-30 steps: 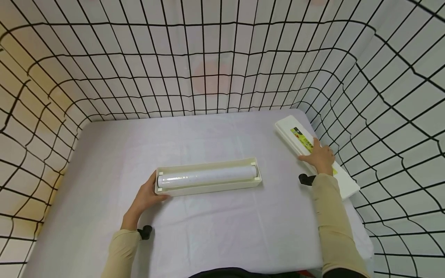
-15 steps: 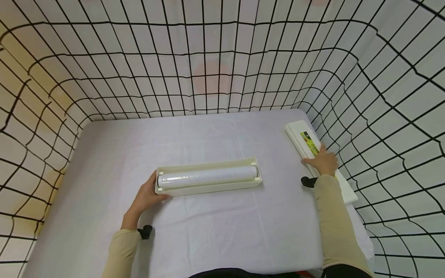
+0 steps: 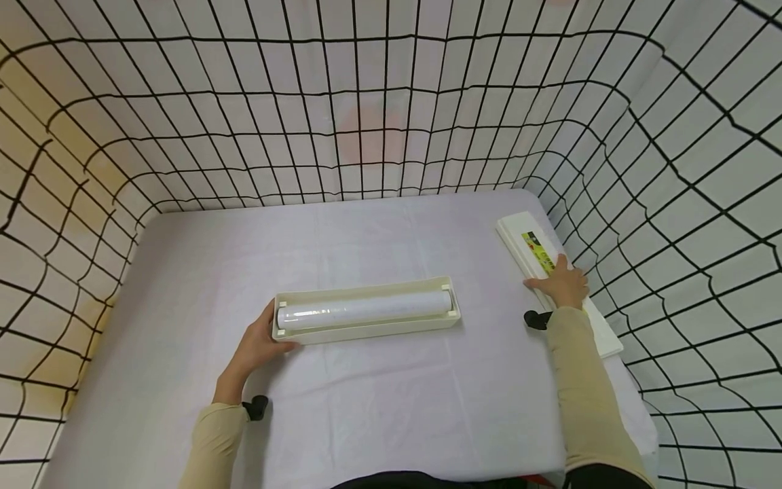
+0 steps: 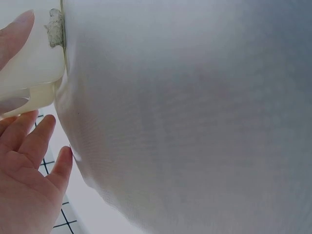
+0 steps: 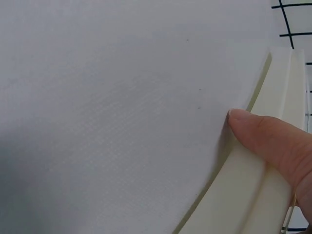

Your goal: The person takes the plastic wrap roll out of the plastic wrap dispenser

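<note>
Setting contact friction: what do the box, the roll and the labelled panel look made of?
Box: probably plastic, satin; smooth, moulded walls.
Roll: likely plastic film, glossy; bright highlights.
Labelled panel: seemingly plastic, matte; smooth face, stepped edge.

Yellow label (image 3: 539, 252) partly hidden by right grip (image 3: 562, 284), too small to read, left sleeve (image 3: 214, 441) cropped below

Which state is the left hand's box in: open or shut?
Open: the roll shows inside the box, and the lid lies apart.
</note>
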A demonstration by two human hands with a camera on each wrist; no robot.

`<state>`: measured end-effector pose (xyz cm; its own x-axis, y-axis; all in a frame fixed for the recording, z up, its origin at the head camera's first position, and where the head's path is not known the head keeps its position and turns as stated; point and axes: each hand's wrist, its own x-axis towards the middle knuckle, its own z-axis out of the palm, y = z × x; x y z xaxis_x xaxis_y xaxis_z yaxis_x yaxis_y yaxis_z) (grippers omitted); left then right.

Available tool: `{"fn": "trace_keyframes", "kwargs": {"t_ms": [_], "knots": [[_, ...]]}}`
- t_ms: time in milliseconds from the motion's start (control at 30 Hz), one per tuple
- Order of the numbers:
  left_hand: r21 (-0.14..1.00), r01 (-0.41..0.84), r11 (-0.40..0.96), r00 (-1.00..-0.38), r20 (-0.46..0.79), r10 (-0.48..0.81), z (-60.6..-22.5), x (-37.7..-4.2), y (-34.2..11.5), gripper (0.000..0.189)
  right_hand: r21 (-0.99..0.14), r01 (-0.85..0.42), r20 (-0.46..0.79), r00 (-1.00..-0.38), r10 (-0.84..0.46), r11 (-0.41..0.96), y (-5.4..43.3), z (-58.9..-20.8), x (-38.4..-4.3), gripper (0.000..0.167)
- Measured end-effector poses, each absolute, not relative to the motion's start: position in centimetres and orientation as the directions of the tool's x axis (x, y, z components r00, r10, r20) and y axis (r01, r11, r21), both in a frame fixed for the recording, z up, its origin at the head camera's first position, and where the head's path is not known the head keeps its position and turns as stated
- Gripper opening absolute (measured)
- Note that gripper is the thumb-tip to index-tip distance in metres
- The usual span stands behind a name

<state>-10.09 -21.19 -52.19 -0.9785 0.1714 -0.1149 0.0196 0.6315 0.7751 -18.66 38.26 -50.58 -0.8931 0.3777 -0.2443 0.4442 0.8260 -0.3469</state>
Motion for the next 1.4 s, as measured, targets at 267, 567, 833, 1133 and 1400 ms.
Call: {"fn": "trace_keyframes", "kwargs": {"t_ms": [267,567,833,1133,1400], "knots": [[0.777,0.021,0.629,-0.98,-0.109,0.167,-52.4,-10.2,-21.2,0.104,-0.338,0.428,-0.24,-0.9,0.363,0.838,37.9,-50.7,-18.4,0.099],[0.765,0.011,0.644,-0.979,-0.124,0.163,-52.4,-10.3,-21.2,0.104,-0.326,0.418,-0.249,-0.903,0.35,0.848,37.8,-50.8,-18.3,0.103],[0.764,0.009,0.646,-0.979,-0.126,0.163,-52.3,-10.3,-21.2,0.103,-0.328,0.402,-0.246,-0.91,0.334,0.855,38.5,-51.7,-18.5,0.106],[0.764,0.013,0.645,-0.978,-0.124,0.167,-52.4,-10.5,-21.3,0.102,-0.335,0.366,-0.228,-0.926,0.302,0.868,38.6,-51.0,-18.1,0.106],[0.765,0.007,0.643,-0.978,-0.129,0.164,-52.5,-10.4,-21.3,0.103,-0.349,0.343,-0.21,-0.935,0.284,0.872,38.4,-49.6,-17.8,0.105]]}}
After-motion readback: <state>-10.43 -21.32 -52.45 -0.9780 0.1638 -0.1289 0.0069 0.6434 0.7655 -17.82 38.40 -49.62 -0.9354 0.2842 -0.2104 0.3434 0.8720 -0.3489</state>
